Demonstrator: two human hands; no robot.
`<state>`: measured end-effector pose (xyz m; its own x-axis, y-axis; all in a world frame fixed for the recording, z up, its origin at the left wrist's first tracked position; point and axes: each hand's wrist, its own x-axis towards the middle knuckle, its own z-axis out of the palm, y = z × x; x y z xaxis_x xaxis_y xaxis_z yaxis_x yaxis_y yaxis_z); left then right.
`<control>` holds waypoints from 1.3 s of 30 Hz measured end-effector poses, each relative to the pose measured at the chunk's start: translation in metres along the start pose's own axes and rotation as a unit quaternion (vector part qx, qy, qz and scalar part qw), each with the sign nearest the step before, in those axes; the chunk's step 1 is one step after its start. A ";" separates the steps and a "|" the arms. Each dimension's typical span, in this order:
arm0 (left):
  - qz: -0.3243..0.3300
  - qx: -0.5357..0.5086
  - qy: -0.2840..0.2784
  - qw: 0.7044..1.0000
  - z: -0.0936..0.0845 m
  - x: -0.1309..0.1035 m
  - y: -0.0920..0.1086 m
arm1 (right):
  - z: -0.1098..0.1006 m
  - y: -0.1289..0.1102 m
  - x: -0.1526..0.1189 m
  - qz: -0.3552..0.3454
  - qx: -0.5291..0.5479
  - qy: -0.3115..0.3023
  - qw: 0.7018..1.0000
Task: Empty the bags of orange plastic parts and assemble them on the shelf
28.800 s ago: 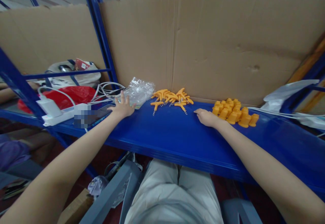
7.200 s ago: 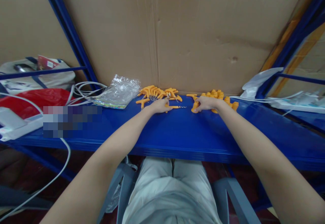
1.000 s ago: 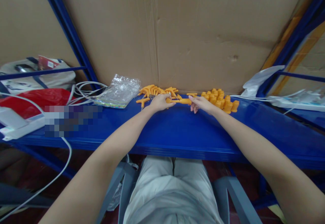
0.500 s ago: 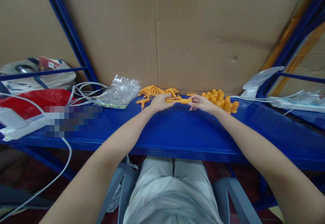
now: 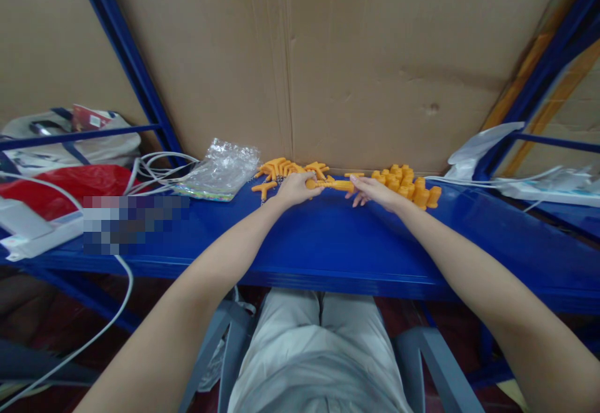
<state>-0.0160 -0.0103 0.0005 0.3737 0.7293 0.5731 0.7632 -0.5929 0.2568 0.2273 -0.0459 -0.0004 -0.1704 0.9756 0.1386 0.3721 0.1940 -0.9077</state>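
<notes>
An orange plastic threaded piece (image 5: 330, 184) spans the space between my hands above the blue table. My left hand (image 5: 296, 189) is closed round its left end, where a rounded orange part shows at the fingertips. At the right end, a smoother, thicker section sits between the thumb and fingers of my right hand (image 5: 372, 192), whose other fingers hang loosely below. Behind my left hand lies a pile of orange T-shaped pieces (image 5: 281, 166) with small chains. Orange cup-like pieces (image 5: 405, 180) stand grouped just beyond my right hand.
A clear plastic bag (image 5: 227, 166) lies left of the pile. White cables (image 5: 162, 166), a red bag (image 5: 103, 179) and a white power strip (image 5: 42, 235) are farther left. Cardboard (image 5: 356, 69) walls off the back. Another white strip (image 5: 557, 193) lies at right.
My right hand has turned slightly and its lower fingers have loosened and spread downward. The threaded piece stays between both hands; my left hand has barely moved.
</notes>
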 end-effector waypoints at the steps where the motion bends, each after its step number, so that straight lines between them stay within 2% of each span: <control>1: -0.001 0.000 -0.001 1.000 0.000 0.000 0.000 | -0.001 0.000 0.000 -0.017 0.007 -0.003 1.000; 4: -0.001 0.000 -0.007 1.000 -0.001 0.000 0.002 | -0.005 0.001 -0.002 -0.048 0.016 -0.012 0.999; 7: 0.002 0.004 -0.005 1.000 -0.003 -0.002 0.005 | -0.005 -0.002 -0.004 -0.045 0.015 -0.022 0.999; 15: 0.010 0.001 -0.007 1.000 -0.003 -0.003 0.010 | -0.002 -0.010 -0.006 0.042 -0.020 -0.002 0.999; 22: 0.006 0.008 -0.001 1.000 -0.003 -0.002 0.006 | -0.007 -0.004 -0.005 -0.038 0.004 -0.022 0.999; 35: 0.012 0.003 0.008 1.000 -0.002 -0.003 0.007 | -0.004 -0.014 -0.011 -0.017 -0.013 -0.015 1.000; 39: 0.006 -0.007 0.002 1.000 -0.001 -0.001 0.005 | -0.005 -0.007 -0.004 -0.051 -0.035 -0.009 0.998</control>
<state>-0.0132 -0.0146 0.0021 0.3804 0.7215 0.5786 0.7517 -0.6057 0.2611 0.2297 -0.0511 0.0073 -0.2274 0.9486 0.2202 0.4150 0.2990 -0.8593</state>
